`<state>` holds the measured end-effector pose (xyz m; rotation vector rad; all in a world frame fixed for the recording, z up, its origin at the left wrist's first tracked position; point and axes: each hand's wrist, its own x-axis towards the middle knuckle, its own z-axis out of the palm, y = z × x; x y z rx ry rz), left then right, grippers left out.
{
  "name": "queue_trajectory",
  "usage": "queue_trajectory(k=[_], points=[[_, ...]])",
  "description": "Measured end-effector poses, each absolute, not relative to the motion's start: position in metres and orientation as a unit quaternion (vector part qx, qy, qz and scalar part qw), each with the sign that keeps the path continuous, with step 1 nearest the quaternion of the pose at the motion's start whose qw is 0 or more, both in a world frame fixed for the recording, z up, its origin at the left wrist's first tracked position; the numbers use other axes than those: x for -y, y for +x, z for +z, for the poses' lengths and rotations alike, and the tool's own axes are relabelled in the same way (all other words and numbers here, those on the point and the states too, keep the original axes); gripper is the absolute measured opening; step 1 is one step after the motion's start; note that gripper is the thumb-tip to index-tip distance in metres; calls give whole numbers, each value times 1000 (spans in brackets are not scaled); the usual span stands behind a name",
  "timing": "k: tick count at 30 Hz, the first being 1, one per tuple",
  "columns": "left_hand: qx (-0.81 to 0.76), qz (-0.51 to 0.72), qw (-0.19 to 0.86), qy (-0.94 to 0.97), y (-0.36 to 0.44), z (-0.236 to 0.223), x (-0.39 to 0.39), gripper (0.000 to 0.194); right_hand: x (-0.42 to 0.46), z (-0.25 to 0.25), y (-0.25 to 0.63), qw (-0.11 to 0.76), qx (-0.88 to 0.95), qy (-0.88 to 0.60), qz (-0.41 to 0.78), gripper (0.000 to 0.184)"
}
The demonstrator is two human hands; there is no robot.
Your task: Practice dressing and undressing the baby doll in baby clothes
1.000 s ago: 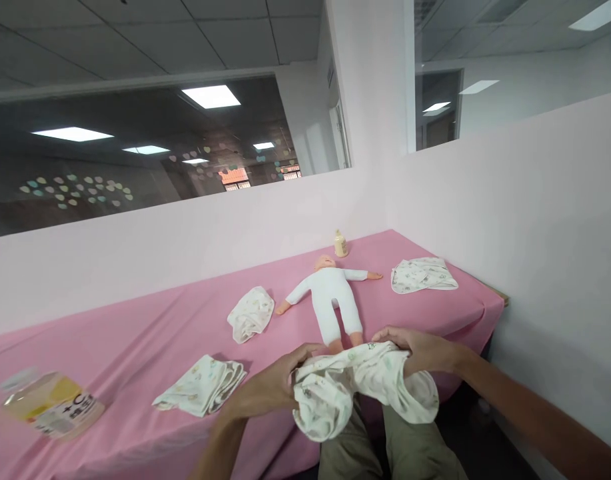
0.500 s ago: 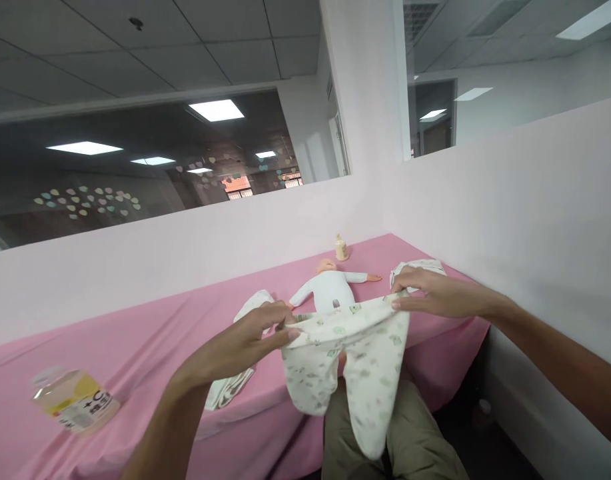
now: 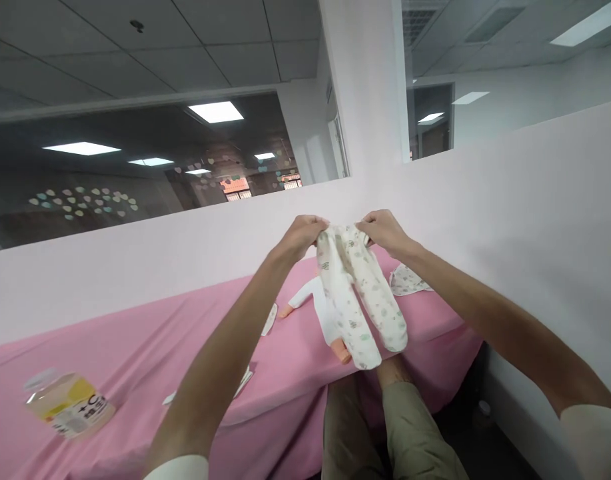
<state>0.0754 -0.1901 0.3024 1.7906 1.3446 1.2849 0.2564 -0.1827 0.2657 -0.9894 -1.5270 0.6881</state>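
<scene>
A pair of patterned white baby pants (image 3: 352, 293) hangs by its waistband between my two hands, with both legs dangling toward me. My left hand (image 3: 304, 235) pinches the left corner of the waistband, and my right hand (image 3: 384, 230) pinches the right corner. Behind the pants a baby doll (image 3: 325, 313) in a white long-sleeved top lies on its back. One arm and a bare leg show; the head and much of the body are hidden by the cloth.
The surface under the doll has a pink cover (image 3: 175, 333). A bottle with a yellow label (image 3: 72, 407) stands at the left. Folded patterned cloth (image 3: 408, 280) lies at the right, and other cloth (image 3: 244, 381) is partly behind my left arm. White walls (image 3: 535, 187) rise beyond.
Both hands have moved up and away from me, raising the pants from over my lap to above the doll. The hands have come closer together, and the waistband is narrower between them.
</scene>
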Motion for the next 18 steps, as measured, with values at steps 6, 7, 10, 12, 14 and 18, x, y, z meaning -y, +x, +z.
queue_trajectory(k=[6,7,10,12,14,18], points=[[-451,437,258,734,106,278,185,22,184,252,243,501,694,-360,372,23],[-450,431,264,736,108,278,186,24,184,251,244,489,703,-368,362,29],[-441,418,287,741,109,279,190,33,183,248,246,482,723,-411,277,28],[-422,439,268,746,106,278,193,40,180,248,248,496,723,-435,206,18],[-409,495,210,737,99,269,199,51,175,250,249,530,705,-433,187,12],[-445,541,205,683,86,219,215,91,172,261,253,609,650,-352,286,17]])
